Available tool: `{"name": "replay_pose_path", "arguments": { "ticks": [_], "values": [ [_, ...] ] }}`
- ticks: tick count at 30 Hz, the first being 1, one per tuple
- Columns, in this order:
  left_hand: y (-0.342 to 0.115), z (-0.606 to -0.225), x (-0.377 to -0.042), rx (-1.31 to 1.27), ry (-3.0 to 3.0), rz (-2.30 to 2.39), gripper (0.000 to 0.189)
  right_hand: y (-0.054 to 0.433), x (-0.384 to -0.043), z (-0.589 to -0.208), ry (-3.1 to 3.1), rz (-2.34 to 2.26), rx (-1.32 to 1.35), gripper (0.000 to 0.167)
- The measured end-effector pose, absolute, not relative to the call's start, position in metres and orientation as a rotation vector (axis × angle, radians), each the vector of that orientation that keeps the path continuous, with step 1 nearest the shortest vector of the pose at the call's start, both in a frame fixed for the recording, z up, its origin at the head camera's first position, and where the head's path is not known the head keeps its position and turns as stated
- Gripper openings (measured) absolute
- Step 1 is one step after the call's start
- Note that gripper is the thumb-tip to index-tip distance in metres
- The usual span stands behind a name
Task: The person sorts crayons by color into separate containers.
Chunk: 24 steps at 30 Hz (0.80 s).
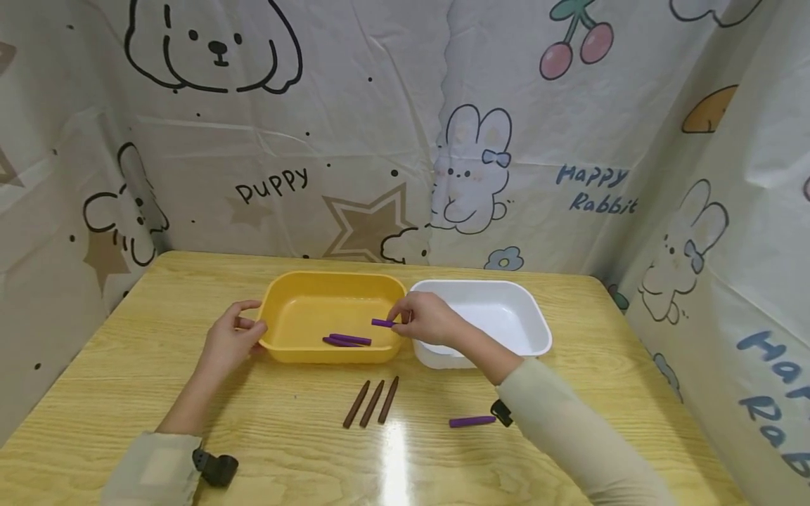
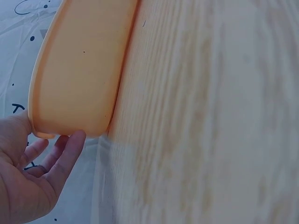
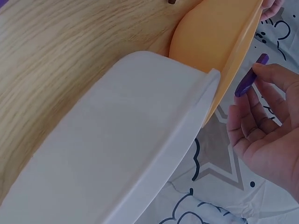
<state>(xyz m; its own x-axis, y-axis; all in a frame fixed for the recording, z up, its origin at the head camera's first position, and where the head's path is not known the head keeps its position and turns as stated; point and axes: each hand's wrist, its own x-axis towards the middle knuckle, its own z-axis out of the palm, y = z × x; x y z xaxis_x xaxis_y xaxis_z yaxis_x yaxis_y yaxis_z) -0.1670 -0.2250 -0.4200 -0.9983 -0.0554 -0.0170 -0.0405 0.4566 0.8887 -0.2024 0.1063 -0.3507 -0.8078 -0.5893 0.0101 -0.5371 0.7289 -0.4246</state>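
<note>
My right hand (image 1: 427, 320) pinches a purple crayon (image 1: 382, 322) between thumb and fingers above the right end of a yellow plastic basin (image 1: 329, 355). In the right wrist view this crayon (image 3: 252, 77) shows beyond the basin rims. Two more purple crayons (image 1: 350, 339) lie inside the yellow basin, near its front wall. At the basin's left end my left hand (image 1: 230, 337) holds the rim. The left wrist view shows the left hand (image 2: 39, 182) with its thumb at the rim and fingertips against the outer wall.
A white basin (image 1: 544, 344) stands right beside the yellow one, partly behind my right forearm. Three brown crayons (image 1: 372, 404) lie side by side on the wooden table (image 1: 285, 436) in front. Another purple crayon (image 1: 472, 422) lies farther right. A printed cloth (image 1: 373, 126) hangs behind the table.
</note>
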Motion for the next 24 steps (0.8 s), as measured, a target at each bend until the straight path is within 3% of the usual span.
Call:
{"name": "replay_pose_path", "arguments": {
  "ticks": [24],
  "values": [
    [-0.223,-0.419,-0.167,0.087,-2.681,-1.621,0.051,0.072,-0.214,-0.363,2.758,-0.583,-0.922,0.013]
  ]
}}
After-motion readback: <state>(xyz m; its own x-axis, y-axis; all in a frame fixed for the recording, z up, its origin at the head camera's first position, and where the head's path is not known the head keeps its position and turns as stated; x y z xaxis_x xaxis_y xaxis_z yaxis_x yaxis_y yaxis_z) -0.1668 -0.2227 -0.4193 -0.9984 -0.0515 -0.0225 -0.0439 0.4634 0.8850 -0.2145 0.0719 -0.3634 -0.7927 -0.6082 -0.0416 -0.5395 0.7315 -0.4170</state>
